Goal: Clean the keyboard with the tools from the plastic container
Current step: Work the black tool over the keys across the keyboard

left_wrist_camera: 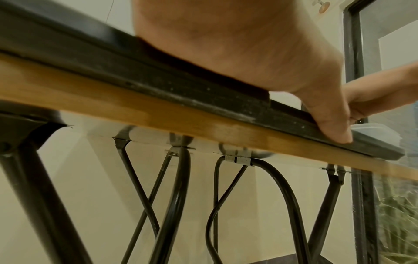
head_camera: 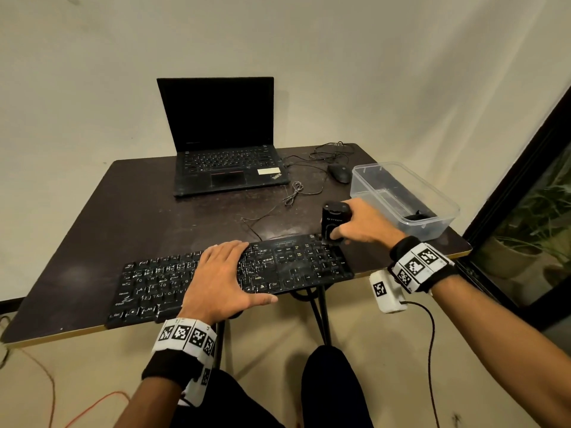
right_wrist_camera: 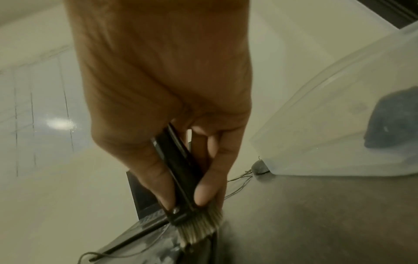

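Dusty black keyboard (head_camera: 230, 278) lying at near edge of dark scuffed worktop (head_camera: 129, 217) with wooden edging, cream wall behind. Left hand (head_camera: 221, 278) resting flat, fingers straight, on keys. Right hand (head_camera: 363, 223) pinching black bristle brush (right_wrist_camera: 181, 180) at keyboard's far right corner, beside clear plastic container (head_camera: 404, 200).

Head looks down; wrists look close along table (left_wrist_camera: 90, 85).

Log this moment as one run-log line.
left hand: flat on keyboard, steadying | right hand: grips brush, bristles at keyboard's far right corner | plastic container: beside, dark item inside
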Demonstrator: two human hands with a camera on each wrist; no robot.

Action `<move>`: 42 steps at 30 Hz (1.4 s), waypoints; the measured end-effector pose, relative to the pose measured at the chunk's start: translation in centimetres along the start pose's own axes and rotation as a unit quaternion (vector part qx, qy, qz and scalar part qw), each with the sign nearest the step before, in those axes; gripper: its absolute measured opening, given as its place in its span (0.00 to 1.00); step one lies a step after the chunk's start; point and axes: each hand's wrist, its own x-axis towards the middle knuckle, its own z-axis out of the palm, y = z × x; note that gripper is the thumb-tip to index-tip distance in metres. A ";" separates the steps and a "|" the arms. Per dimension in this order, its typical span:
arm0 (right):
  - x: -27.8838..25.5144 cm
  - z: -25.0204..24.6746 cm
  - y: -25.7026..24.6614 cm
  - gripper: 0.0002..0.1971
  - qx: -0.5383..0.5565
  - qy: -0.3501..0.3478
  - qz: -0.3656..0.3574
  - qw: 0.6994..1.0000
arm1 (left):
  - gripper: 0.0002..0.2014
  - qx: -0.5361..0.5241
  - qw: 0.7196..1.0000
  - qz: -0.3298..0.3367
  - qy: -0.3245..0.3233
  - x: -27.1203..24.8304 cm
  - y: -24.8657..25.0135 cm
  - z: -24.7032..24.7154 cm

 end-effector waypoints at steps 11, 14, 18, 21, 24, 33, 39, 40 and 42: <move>-1.1 0.4 0.7 0.17 0.067 -0.010 0.009 0.998 | 0.63 -0.011 1.000 0.006 0.013 -0.1 -0.1 0.1; -1.9 -0.1 0.9 0.17 0.096 -0.013 0.014 0.995 | 0.63 -0.011 1.000 0.006 0.015 -0.1 -0.1 0.1; -2.7 0.3 1.2 0.19 0.092 -0.006 0.021 0.995 | 0.63 -0.009 1.000 0.008 0.011 -0.1 -0.1 0.1; -3.2 0.0 1.1 0.18 0.083 -0.040 0.022 0.996 | 0.64 -0.008 1.000 0.004 0.010 -0.1 -0.1 0.2; -3.8 0.1 1.1 0.19 0.067 -0.011 0.028 0.997 | 0.63 -0.010 1.000 0.006 0.012 0.0 0.0 0.2; -6.2 0.2 0.1 0.14 0.059 -0.011 0.042 0.997 | 0.63 -0.009 1.000 0.005 0.010 -0.2 0.1 0.0; -8.0 1.5 1.0 0.13 0.042 0.074 0.043 0.995 | 0.64 -0.008 1.000 0.004 0.007 -0.2 0.2 -0.1; -8.3 1.9 0.8 0.12 0.021 0.073 0.032 0.997 | 0.64 -0.007 1.000 0.003 0.007 -0.2 0.2 -0.1; -8.8 2.3 0.6 0.11 0.000 0.076 0.027 0.997 | 0.64 -0.005 1.000 0.000 0.008 -0.3 0.1 0.0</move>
